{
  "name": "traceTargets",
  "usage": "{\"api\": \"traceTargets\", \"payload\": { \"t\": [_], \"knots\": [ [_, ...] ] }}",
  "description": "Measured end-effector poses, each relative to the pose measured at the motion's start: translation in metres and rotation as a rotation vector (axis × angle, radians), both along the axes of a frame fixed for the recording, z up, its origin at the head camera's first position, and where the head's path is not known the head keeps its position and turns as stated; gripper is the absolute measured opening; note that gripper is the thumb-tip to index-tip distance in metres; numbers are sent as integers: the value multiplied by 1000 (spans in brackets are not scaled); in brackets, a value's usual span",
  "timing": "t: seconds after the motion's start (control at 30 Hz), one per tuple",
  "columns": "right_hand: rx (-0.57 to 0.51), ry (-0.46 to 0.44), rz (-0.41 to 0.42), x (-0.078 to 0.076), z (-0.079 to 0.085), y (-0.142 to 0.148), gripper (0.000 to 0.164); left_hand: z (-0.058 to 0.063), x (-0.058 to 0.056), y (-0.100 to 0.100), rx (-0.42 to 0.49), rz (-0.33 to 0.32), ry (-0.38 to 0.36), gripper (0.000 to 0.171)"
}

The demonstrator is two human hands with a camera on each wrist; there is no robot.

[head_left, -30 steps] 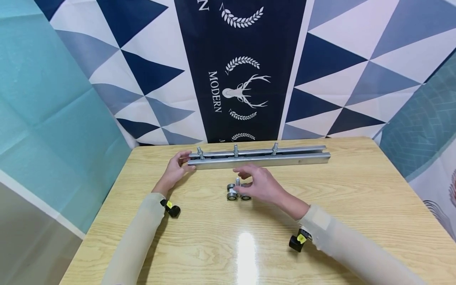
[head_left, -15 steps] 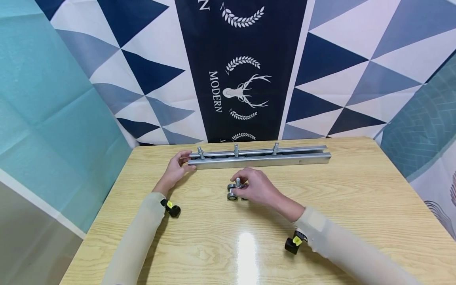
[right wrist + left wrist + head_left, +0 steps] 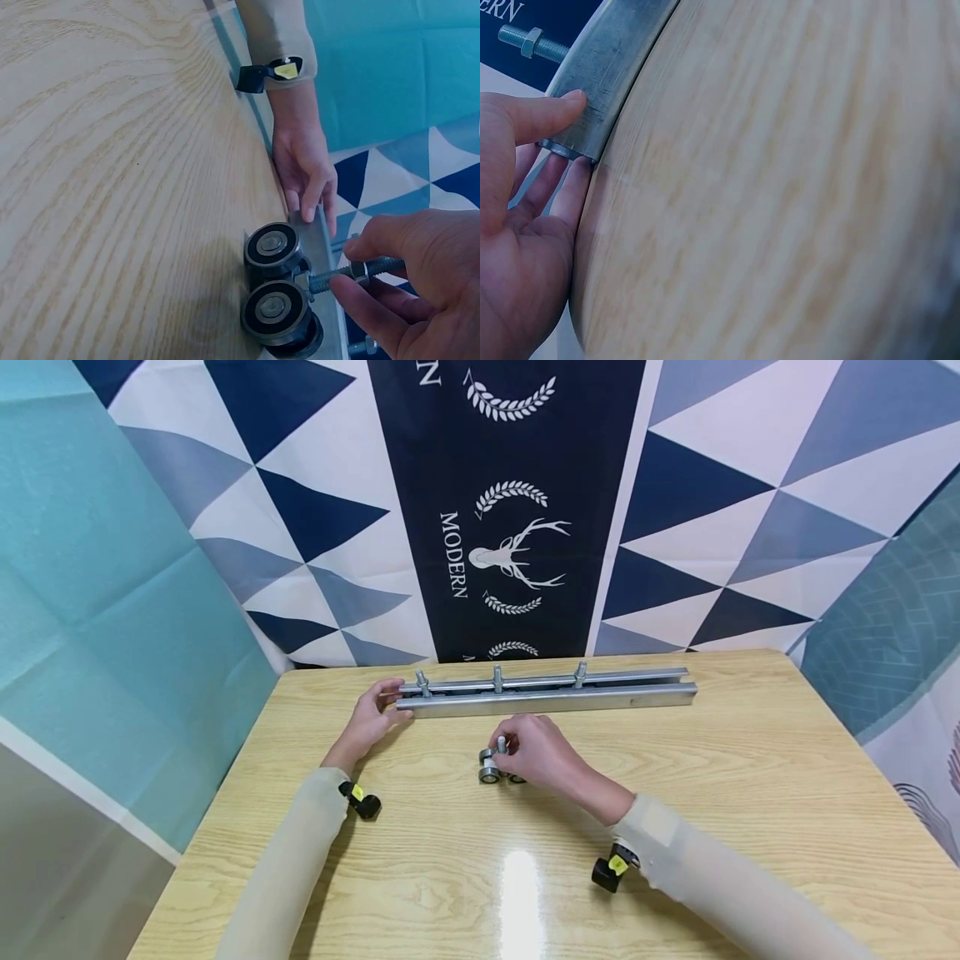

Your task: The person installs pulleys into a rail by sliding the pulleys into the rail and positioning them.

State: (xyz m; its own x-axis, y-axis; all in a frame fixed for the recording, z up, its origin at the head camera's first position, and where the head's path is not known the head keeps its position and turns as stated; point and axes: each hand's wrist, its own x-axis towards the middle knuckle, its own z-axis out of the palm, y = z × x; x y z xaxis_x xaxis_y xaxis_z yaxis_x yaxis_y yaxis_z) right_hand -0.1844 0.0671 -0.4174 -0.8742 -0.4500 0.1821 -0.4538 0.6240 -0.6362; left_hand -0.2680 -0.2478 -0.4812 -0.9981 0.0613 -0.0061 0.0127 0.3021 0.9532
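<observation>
A long metal channel rail [image 3: 540, 701] lies along the far side of the table, with three upright bolts rising from its slot. My left hand [image 3: 365, 720] holds its left end; in the left wrist view the thumb presses the side face [image 3: 615, 67] and fingertips touch the end. Nearer to me, a roller trolley [image 3: 489, 770] stands on its wheels in front of the rail. My right hand [image 3: 542, 752] pinches the trolley's upright bolt between thumb and fingers. The right wrist view shows the trolley's bearing wheels [image 3: 271, 309] and the threaded bolt [image 3: 321, 283] with a nut.
The wooden table [image 3: 420, 860] ends at a patterned cloth backdrop [image 3: 502, 552] just behind the rail. A teal cloth [image 3: 112, 585] hangs at the left. Each wrist carries a small black camera [image 3: 607, 874].
My right hand has come in around the trolley's bolt, its fingers closing on it. The trolley, the rail and my left hand have kept their places.
</observation>
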Motion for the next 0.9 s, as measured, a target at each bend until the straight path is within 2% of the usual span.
{"api": "traceTargets", "payload": {
  "t": [0.13,0.2,0.37,0.43,0.6,0.9],
  "knots": [
    [24,8,-2,0,2,0,7,16,10,6,-8,-11,-12,65],
    [34,14,-4,0,3,0,8,18,10,6,-9,-14,-12,64],
    [60,6,-8,-1,5,-1,9,-1,-2,-1,8,-8,-16,66],
    [83,-6,-9,-1,5,-2,10,-4,-3,-2,14,-6,-7,66],
    [118,-27,-9,-2,6,-4,13,-6,-2,-3,13,4,13,64],
    [92,9,-14,-2,5,-5,17,-6,-1,-3,-3,2,32,63]
  ]
}}
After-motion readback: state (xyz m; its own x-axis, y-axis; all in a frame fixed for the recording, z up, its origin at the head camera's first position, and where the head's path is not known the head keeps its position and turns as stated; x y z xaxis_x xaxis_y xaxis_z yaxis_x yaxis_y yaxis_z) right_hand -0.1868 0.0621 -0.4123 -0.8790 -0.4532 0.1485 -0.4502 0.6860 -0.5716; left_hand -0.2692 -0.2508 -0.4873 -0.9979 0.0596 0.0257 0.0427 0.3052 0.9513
